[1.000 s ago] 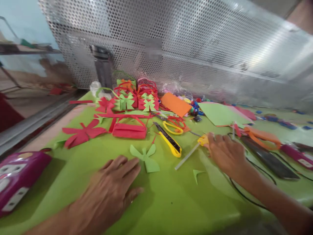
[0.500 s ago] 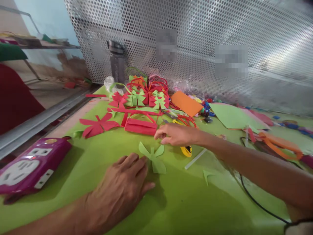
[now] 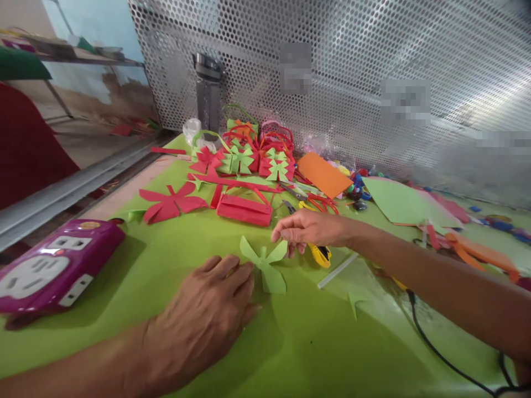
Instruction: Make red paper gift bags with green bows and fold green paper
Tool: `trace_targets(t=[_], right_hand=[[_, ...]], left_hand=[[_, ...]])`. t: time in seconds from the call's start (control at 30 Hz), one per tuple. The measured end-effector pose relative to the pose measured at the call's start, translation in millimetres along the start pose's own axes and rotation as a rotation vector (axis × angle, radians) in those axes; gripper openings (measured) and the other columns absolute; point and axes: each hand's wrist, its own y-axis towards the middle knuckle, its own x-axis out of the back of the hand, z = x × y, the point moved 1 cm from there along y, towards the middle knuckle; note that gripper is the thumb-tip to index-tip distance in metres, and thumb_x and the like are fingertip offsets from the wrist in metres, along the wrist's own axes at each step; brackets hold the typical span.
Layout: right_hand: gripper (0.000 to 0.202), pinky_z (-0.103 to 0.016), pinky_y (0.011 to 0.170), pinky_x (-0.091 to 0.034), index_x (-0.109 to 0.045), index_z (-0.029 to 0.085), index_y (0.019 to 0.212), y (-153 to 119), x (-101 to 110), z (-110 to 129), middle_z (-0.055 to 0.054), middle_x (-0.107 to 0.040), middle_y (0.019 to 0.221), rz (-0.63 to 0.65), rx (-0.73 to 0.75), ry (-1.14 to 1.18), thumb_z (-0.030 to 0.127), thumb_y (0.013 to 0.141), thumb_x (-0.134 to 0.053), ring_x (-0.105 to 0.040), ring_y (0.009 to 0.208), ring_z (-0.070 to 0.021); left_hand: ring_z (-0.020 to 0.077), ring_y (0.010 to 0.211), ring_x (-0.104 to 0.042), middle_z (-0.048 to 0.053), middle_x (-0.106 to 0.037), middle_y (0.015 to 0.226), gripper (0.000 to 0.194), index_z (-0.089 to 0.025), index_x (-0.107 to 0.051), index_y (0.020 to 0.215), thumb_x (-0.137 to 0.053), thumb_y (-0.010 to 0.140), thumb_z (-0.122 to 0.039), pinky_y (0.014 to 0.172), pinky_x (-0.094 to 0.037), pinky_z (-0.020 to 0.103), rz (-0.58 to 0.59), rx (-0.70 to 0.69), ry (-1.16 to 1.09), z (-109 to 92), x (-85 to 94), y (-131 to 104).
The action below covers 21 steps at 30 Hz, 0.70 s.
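On the green tabletop lies a light green paper bow cutout with petal-like lobes. My left hand rests palm down at its left, bent fingers pressed together over that edge and hiding part of it. At the upper right lobe, my right hand has curled fingers and thumb closed at the tip; the exact contact is partly hidden. Just beyond sits a small red paper handbag with a strap. A red paper bow cutout lies flat to its left.
A purple power strip lies at left. Scissors, a yellow cutter and a glue stick surround my right hand. Finished paper bags, orange paper and a bottle stand or lie near the perforated metal panel.
My right hand has come down and closer, from beside the red handbag to the green cutout's upper right lobe. My left hand stays on the cutout. The view has shifted slightly.
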Motion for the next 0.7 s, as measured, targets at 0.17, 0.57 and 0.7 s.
trace_targets(t=[0.17, 0.57, 0.7], right_hand=[[0.025, -0.020, 0.061, -0.047, -0.062, 0.014, 0.101, 5, -1, -2, -0.002, -0.069, 0.074, 0.103, 0.060, 0.098, 0.033, 0.086, -0.055, -0.065, 0.067, -0.0103], [0.015, -0.017, 0.053, -0.048, -0.068, 0.014, 0.089, 21, 1, -13, 0.003, -0.066, 0.064, 0.175, 0.059, 0.188, 0.020, 0.075, -0.067, -0.061, 0.053, -0.0063], [0.029, -0.017, 0.053, -0.051, -0.065, 0.016, 0.108, 22, 1, -10, 0.002, -0.068, 0.069, 0.340, 0.055, 0.209, 0.020, 0.079, -0.064, -0.062, 0.055, -0.0067]], left_hand=[[0.0278, 0.082, -0.057, 0.010, -0.067, 0.092, 0.017, -0.012, -0.064, 0.083, -0.050, 0.086, -0.022, 0.065, -0.049, 0.043, 0.012, -0.007, 0.022, -2, -0.3, -1], [0.0234, 0.079, -0.056, 0.006, -0.066, 0.085, 0.024, -0.016, -0.064, 0.076, -0.046, 0.090, -0.024, 0.068, -0.046, 0.040, 0.035, -0.007, 0.015, -2, 6.3, 3], [0.0229, 0.080, -0.057, 0.006, -0.066, 0.085, 0.021, -0.016, -0.065, 0.078, -0.050, 0.089, -0.025, 0.069, -0.047, 0.038, 0.045, -0.010, 0.032, -1, 6.3, 3]])
